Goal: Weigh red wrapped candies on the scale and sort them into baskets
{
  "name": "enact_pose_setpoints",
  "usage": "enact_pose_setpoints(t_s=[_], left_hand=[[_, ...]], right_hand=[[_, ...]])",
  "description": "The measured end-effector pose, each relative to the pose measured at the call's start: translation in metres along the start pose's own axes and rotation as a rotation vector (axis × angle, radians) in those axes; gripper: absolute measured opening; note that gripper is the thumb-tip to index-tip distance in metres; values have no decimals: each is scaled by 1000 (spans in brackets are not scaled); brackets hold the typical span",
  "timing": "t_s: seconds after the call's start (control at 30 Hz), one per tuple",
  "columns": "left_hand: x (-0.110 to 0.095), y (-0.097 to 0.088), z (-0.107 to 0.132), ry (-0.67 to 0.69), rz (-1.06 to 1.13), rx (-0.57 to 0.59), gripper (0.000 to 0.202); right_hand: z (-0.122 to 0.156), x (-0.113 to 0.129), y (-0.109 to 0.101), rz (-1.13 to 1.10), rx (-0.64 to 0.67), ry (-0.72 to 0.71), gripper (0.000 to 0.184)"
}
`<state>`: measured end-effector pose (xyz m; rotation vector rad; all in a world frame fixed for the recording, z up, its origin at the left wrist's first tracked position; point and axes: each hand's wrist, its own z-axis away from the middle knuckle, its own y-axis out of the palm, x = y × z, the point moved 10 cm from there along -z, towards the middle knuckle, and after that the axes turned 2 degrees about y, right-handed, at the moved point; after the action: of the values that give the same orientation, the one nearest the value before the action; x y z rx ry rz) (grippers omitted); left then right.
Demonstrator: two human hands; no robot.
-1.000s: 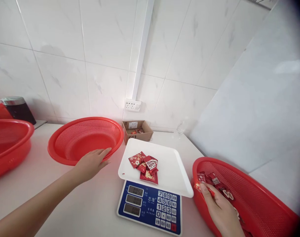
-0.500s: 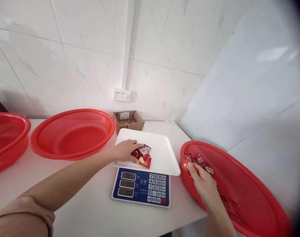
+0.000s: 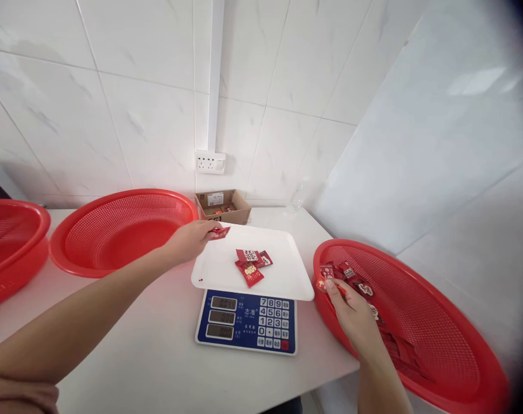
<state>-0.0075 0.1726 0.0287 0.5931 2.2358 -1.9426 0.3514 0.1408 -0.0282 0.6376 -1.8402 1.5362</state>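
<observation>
Head view: the left hand (image 3: 190,240) pinches a red packet (image 3: 220,233) between thumb and fingers, above the far left part of the white tray (image 3: 283,259). Overlapping packets (image 3: 249,277) lie near the middle of the tray, on the scale (image 3: 246,313). The right hand (image 3: 350,307) pinches a second packet (image 3: 321,284) at the left rim of a red basket (image 3: 434,299), where loose packets (image 3: 399,353) lie inside.

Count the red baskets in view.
3: the far-left basket, cut off by the picture's edge; the middle basket, partly behind the left hand; the right basket, holding red packets, with the right hand at its rim.
</observation>
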Motion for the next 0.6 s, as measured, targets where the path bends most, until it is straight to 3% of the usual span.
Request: enact_pose_setpoints(t_s=[0.17,0.3,0.4,0.6], left_hand=[[42,-43,23,-149,-148,-137,46],[55,-38,24,-139,-198,-126,46],[32,-9,13,-22,-171,-39,49],[-69,69,-3,347,-42,275,66]], right_hand=[[0,-2,1,2,-1,8,45],[-1,-4,3,2,7,15,45],[0,-5,4,1,13,23,45],[1,-5,3,-21,11,29,46]])
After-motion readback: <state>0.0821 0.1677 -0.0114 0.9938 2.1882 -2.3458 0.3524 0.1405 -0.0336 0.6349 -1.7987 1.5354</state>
